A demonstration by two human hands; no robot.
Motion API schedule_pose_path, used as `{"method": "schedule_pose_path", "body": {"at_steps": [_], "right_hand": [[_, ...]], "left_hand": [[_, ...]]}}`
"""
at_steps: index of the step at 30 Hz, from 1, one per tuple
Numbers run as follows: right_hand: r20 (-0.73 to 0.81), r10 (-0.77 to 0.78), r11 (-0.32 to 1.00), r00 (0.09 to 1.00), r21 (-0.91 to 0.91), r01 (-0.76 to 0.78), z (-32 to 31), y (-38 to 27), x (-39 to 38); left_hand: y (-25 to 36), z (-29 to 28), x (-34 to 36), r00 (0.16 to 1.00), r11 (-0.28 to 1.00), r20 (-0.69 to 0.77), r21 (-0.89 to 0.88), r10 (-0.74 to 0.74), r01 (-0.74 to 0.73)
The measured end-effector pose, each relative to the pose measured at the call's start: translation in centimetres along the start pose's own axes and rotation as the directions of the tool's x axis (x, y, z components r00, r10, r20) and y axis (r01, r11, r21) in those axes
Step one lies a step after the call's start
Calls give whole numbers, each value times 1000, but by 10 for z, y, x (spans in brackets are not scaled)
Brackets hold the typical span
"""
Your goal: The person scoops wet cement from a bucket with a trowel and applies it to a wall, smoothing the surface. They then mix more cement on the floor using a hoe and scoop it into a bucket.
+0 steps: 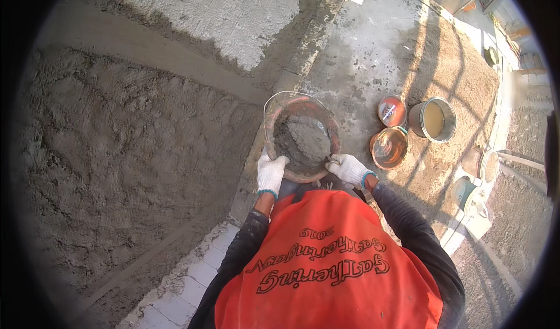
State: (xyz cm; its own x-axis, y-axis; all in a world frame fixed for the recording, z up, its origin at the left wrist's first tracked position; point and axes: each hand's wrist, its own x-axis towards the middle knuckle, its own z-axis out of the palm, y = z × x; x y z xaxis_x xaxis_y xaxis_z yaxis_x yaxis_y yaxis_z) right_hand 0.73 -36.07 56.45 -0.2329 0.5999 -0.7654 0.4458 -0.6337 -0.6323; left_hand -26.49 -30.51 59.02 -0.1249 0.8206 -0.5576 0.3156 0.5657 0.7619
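A wide, stained reddish bucket (303, 136) with a wire handle is filled with grey wet mortar, just in front of my body. My left hand (271, 171), in a white knit glove with a teal cuff, is closed on the bucket's left rim, thumb over the edge. My right hand (346, 170), gloved the same way, grips the right side of that rim. Some of the fingers are hidden by the bucket. My dark sleeves and red top fill the bottom of the view.
Rough grey mortar (128, 171) covers the left, beside white tiles (186, 282). On the pale slab (356, 66) at right stand a metal bucket of murky liquid (433, 122), two reddish containers (388, 148) and several pale buckets (481, 165) along the far edge.
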Motion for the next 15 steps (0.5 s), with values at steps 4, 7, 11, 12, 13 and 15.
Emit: {"method": "schedule_pose_path", "body": {"at_steps": [4, 7, 11, 12, 13, 15], "right_hand": [[-31, 4, 959, 1000, 285, 5, 8, 8, 2], [-67, 51, 759, 996, 651, 5, 11, 21, 24], [-437, 250, 546, 864, 800, 247, -2, 92, 57], [-639, 276, 659, 718, 670, 342, -1, 131, 77], [-670, 336, 708, 662, 643, 292, -6, 136, 84], [-797, 375, 798, 473, 537, 273, -36, 113, 86]], "left_hand": [[4, -11, 14, 991, 990, -6, -28, -137, 137], [-14, -38, 37, 969, 965, -24, -90, -248, 245], [-35, -59, 61, 923, 906, -41, -213, -383, 367], [-43, -57, 65, 906, 886, -40, -232, -421, 401], [-50, -72, 69, 886, 875, -48, -192, -461, 445], [-64, -102, 78, 869, 867, -73, -153, -489, 474]]}}
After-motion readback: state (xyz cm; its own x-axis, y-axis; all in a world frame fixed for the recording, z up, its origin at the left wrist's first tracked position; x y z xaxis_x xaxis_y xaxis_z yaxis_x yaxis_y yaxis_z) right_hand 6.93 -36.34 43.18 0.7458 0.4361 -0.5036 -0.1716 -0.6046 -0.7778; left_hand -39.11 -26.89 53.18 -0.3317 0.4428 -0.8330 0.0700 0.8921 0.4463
